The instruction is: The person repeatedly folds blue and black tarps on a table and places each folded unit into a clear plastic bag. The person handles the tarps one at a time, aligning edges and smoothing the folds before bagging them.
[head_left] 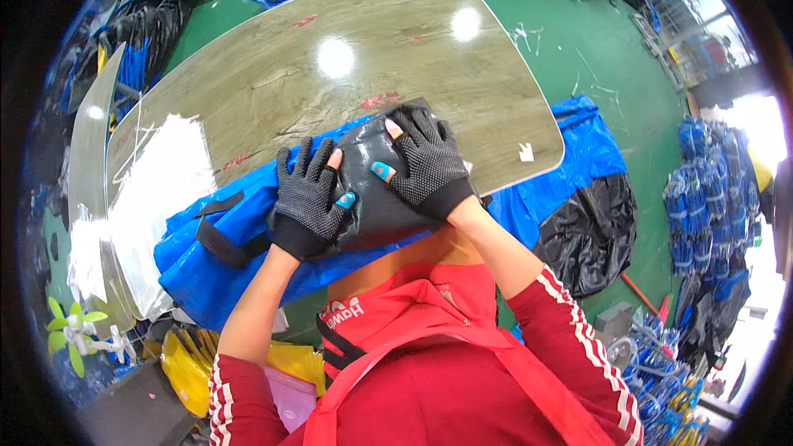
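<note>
A blue and black plastic-coated item lies at the near edge of the table, its kind unclear. Its glossy black section [368,169] is folded into a flat bundle on the blue sheet [215,268], which has black straps. My left hand [310,194], in a black dotted glove with bare thumb and index tips, rests on the bundle's left side with fingers spread. My right hand [429,157], gloved alike, lies flat over the bundle's right side, fingers stretched forward. Blue tape wraps both thumbs. Neither hand grips anything; what lies under the palms is hidden.
The wood-patterned table [273,74] has a rounded edge. Blue and black sheeting [586,223] hangs at its right. Blue bundles [702,198] are stacked far right. Yellow bags [186,372] and a small fan with green blades [74,326] are at lower left. The floor [628,107] is green.
</note>
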Available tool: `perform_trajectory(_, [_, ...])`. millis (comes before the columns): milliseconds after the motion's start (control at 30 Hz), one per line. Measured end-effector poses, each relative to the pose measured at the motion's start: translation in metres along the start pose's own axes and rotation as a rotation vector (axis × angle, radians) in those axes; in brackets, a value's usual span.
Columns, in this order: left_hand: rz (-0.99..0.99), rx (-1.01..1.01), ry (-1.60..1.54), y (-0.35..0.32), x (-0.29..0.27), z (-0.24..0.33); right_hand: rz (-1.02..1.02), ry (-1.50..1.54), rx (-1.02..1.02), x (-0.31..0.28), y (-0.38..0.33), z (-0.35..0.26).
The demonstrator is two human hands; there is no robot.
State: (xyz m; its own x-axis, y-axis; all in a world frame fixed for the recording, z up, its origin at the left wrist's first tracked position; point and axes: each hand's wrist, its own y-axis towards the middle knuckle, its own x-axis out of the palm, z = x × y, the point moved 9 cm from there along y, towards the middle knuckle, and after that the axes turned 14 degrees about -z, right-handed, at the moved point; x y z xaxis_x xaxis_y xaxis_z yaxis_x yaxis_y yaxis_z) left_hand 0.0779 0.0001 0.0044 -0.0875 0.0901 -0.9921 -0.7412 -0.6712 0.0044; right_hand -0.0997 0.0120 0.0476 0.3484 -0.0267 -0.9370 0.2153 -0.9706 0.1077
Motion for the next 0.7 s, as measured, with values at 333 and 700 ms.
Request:
perform_trajectory(333, [-0.352, -0.046, 0.041, -0.062, -0.050, -0.070, -0.364, -0.048, -0.162, 0.053, 0.028, -0.114])
perform_trajectory(700, [0.475, -0.849, 0.013, -0.264, -0.030, -0.238, -0.454, -0.133, -0.104, 0.138, 0.074, -0.184])
